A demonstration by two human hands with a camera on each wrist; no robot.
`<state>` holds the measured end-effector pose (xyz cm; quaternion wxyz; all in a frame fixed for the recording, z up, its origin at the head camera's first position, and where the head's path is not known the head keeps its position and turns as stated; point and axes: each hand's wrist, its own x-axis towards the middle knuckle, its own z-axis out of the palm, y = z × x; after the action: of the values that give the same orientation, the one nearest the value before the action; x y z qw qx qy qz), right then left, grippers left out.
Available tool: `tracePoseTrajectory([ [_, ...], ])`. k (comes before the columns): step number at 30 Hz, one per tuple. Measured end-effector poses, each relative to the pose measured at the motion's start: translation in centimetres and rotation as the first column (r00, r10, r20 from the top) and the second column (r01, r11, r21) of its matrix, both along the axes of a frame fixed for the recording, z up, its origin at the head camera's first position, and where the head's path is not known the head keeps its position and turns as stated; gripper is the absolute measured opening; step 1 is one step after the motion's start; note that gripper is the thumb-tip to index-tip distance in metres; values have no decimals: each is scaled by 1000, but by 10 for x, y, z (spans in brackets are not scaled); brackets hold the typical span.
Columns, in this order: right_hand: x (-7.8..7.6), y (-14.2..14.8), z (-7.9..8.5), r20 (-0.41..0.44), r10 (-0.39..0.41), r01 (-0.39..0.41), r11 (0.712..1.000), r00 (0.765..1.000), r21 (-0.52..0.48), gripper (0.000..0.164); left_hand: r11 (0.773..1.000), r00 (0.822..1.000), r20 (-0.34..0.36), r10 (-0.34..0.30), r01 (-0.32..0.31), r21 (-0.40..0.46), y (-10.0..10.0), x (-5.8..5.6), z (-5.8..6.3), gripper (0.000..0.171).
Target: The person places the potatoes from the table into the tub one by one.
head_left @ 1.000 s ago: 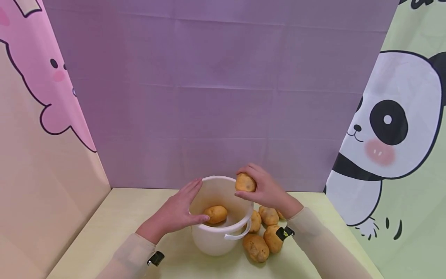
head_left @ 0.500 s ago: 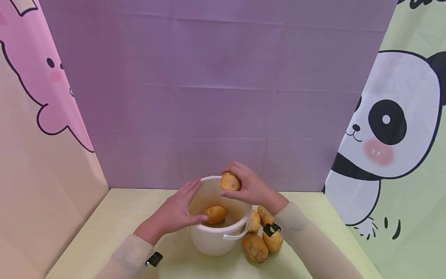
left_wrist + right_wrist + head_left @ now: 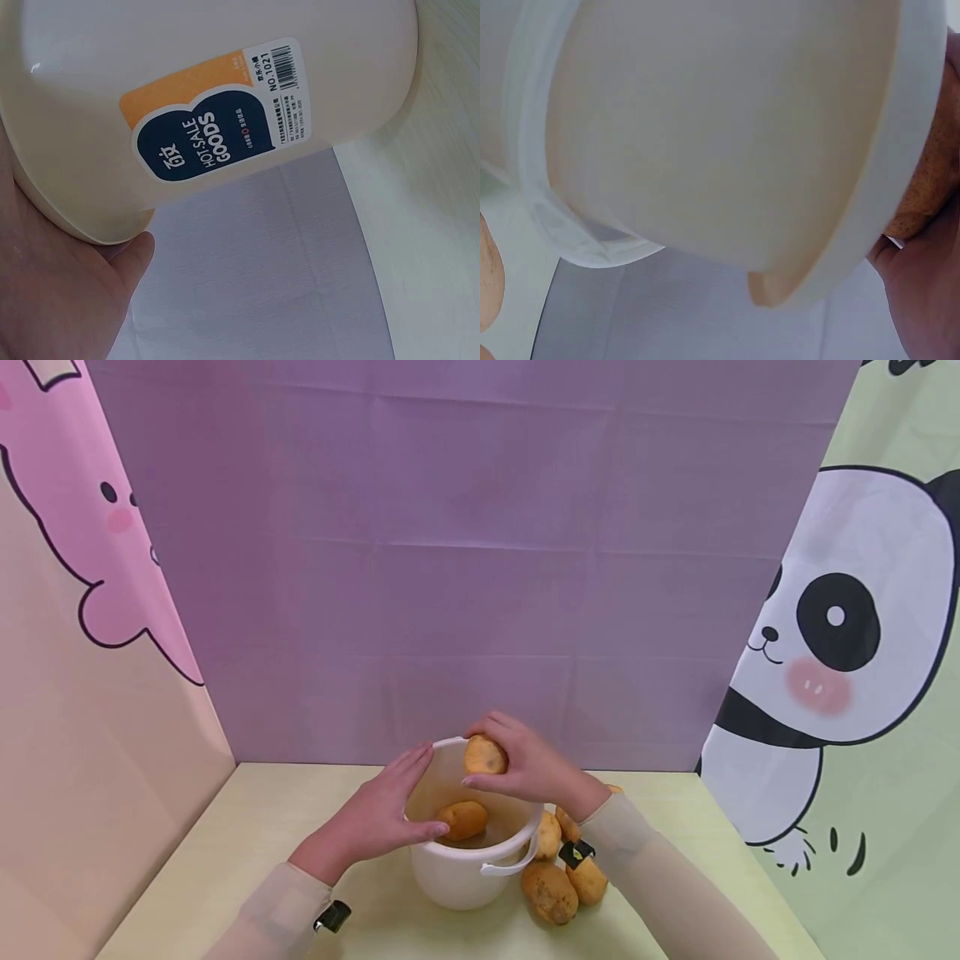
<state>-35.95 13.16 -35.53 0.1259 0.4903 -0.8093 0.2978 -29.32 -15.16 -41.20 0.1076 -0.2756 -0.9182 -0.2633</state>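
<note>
A white bucket (image 3: 461, 881) stands upright on the table, with one potato (image 3: 462, 820) lying inside. My left hand (image 3: 371, 818) holds the bucket's rim at the left, thumb reaching over the near side of the opening. In the left wrist view, a labelled sticker (image 3: 217, 112) shows on the bucket's wall beside that hand (image 3: 60, 285). Above the far right part of the opening, my right hand (image 3: 528, 764) grips another potato (image 3: 485, 755) between thumb and fingers. The right wrist view shows this potato (image 3: 934, 165) partly hidden behind the bucket's rim.
Several potatoes (image 3: 550, 893) lie on the table right of the bucket, some partly hidden under my right forearm. The bucket's handle (image 3: 513, 866) hangs at its right front. A purple cloth wall (image 3: 480, 568) rises behind the table (image 3: 300, 793).
My right hand has moved left with its potato, from beside the bucket's right rim to over the opening. The left hand and the potato inside the bucket have stayed in place.
</note>
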Motion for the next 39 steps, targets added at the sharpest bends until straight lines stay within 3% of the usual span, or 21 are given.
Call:
tracePoseTrajectory([
  [17, 1, 0, -2, -64, 0, 0, 1000, 998, -6, 41, 1000, 1000, 20, 10, -10, 5, 1, -1, -1, 118],
  [25, 0, 7, -4, -47, 2, -2, 1000, 999, -18, 38, 1000, 1000, 19, 13, -13, -3, 1, -2, -2, 118],
  [39, 5, 36, -22, -69, -80, 70, 988, 994, -134, 20, 1000, 1000, 4, 6, -6, 8, 1, -2, -2, 117],
])
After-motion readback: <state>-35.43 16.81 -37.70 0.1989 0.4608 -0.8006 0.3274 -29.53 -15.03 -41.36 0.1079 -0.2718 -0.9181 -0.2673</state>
